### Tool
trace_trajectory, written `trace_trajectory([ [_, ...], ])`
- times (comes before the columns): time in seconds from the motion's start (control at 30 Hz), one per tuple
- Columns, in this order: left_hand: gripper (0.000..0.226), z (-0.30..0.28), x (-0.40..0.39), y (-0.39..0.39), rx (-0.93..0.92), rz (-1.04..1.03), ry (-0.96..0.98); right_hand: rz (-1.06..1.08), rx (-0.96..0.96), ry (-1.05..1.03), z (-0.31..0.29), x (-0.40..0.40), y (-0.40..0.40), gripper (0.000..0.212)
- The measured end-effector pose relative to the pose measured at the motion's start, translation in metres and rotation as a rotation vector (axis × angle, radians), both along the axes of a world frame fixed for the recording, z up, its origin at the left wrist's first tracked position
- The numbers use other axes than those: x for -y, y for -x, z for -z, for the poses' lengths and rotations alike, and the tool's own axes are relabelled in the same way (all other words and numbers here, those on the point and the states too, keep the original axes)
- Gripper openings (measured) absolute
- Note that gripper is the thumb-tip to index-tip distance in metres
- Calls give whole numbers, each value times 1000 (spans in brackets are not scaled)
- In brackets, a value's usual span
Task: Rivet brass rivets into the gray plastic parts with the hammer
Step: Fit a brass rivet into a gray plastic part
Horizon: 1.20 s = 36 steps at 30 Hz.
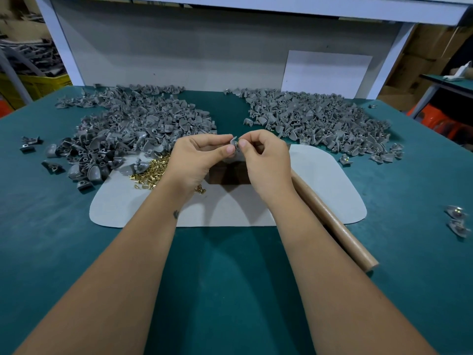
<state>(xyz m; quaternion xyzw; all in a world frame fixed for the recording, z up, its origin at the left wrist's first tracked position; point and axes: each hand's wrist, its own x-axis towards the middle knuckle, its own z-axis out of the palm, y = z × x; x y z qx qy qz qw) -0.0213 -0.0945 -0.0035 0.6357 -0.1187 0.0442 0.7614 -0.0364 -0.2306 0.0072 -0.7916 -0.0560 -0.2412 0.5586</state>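
Both grips — left hand [202, 155], right hand [266, 157] — pinch gray part [234, 143] above pale mat [320, 180] on green table [230, 278].

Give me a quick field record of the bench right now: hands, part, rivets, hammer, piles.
left hand: pinches gray plastic part
right hand: pinches at the same part; whether a rivet is held cannot be told
brass rivets: loose heap on pale mat, left of the hands
hammer handle: lying by the right forearm, untouched; head hidden
dark block: on the mat under the hands
gray parts: left pile, right pile
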Motion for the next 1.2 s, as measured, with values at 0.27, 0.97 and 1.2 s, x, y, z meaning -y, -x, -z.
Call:
trace_trajectory([
  [0.27,15,1,10,6,-8,-45,59,63,-36,-36,-2,-1,0,16],
  [0.97,15,3,7,5,17,-42,27,-18,-131,-74,-2,3,-2,27],
  [1.2,14,1,9,7,24,-49,7,9,-77,-69,1,0,-1,21],
])
